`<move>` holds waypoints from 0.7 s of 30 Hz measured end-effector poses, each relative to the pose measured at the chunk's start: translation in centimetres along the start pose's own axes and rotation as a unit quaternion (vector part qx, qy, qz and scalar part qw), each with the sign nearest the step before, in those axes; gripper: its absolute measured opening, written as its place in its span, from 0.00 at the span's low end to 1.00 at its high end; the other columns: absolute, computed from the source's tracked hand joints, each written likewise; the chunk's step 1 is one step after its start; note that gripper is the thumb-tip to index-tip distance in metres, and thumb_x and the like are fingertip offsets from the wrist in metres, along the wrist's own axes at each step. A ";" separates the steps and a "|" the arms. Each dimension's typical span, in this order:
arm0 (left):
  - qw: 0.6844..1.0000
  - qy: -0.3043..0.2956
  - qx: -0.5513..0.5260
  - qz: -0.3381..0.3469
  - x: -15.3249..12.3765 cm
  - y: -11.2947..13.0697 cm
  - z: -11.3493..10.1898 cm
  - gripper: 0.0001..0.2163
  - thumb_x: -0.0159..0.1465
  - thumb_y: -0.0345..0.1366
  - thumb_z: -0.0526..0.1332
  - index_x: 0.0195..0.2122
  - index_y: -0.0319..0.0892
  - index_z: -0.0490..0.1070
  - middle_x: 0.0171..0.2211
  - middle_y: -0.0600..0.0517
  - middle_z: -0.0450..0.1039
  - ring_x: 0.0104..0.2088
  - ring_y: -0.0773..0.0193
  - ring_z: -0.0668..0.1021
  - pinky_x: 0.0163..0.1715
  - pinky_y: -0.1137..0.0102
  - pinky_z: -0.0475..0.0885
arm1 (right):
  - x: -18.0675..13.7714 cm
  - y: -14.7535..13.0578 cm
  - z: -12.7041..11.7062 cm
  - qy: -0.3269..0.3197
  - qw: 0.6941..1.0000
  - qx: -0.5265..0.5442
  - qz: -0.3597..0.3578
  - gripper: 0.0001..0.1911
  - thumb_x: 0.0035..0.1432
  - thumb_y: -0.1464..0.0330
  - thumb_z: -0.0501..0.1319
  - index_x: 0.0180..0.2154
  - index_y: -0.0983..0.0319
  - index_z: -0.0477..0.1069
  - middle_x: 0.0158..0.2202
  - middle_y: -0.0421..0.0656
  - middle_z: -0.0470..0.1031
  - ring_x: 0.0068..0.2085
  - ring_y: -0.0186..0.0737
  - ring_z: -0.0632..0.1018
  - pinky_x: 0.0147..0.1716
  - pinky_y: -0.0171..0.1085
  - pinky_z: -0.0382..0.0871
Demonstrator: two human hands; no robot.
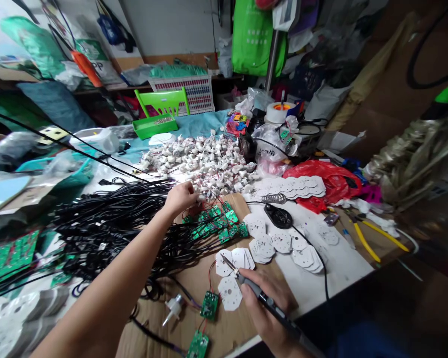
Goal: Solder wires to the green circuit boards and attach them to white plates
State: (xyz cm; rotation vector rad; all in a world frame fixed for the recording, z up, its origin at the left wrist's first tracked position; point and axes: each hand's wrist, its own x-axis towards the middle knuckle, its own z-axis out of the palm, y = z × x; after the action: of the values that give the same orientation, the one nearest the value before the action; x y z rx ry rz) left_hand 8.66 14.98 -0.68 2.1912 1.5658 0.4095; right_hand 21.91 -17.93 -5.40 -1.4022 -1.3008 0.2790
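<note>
My left hand [182, 196] reaches forward to the near edge of a heap of small white wired parts [205, 161], its fingers curled into the pile; what they grip is hidden. My right hand [267, 311] grips a dark soldering iron [261, 296] like a pen, tip pointing up-left at white round LED boards [233, 263] on a cardboard sheet [216, 278]. Small green circuit boards [218, 221] lie between the hands. Two more green boards with red wires [208, 304] lie near the front edge.
A tangle of black cables [108, 223] covers the left. More white round boards [291, 186] and a red bag [332, 179] sit right, with yellow-handled pliers [366, 241]. A green tray [155, 124], tape roll [281, 112] and clutter stand behind. A black iron stand [278, 216] lies centre.
</note>
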 end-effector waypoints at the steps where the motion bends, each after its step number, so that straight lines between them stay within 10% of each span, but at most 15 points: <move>1: 1.000 -0.003 -0.028 -0.009 -0.1 -0.1 -0.1 0.06 0.51 0.38 0.66 0.28 0.43 0.72 0.33 0.48 0.77 0.41 0.51 0.79 0.45 0.64 0.71 | 0.0 0.0 0.0 -0.001 1.000 0.000 0.002 0.14 0.64 0.73 0.59 0.50 0.59 0.77 0.37 0.44 0.83 0.37 0.40 0.84 0.37 0.34 0.81; 9: 0.944 -0.028 -0.319 -0.080 -1.5 0.2 -3.2 0.21 0.54 0.33 0.59 0.50 0.34 0.72 0.36 0.46 0.77 0.32 0.63 0.80 0.41 0.65 0.79 | -0.1 0.1 -0.1 -0.005 1.000 0.002 0.005 0.14 0.65 0.72 0.59 0.50 0.58 0.76 0.38 0.44 0.83 0.37 0.41 0.84 0.37 0.35 0.81; 15: 0.810 -0.131 -0.541 -0.184 -7.4 1.5 -5.6 0.12 0.62 0.37 0.65 0.45 0.38 0.76 0.36 0.47 0.75 0.32 0.64 0.81 0.30 0.72 0.80 | -0.1 0.2 -0.4 0.002 1.000 0.004 -0.002 0.14 0.65 0.72 0.60 0.50 0.59 0.76 0.37 0.43 0.84 0.37 0.40 0.84 0.36 0.35 0.80; 21: 0.834 -0.230 -0.469 -0.176 -15.9 1.1 -3.4 0.16 0.56 0.47 0.72 0.39 0.41 0.78 0.30 0.50 0.75 0.29 0.64 0.78 0.24 0.74 0.75 | 0.0 -0.4 -0.7 0.014 1.000 -0.003 0.015 0.13 0.65 0.71 0.59 0.48 0.60 0.78 0.35 0.43 0.83 0.35 0.39 0.83 0.36 0.36 0.79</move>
State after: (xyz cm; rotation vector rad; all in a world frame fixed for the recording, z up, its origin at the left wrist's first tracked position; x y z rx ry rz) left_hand 2.81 0.20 2.83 1.1020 1.0952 0.3778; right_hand 22.25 -18.39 -4.82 -1.4268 -1.2584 0.2751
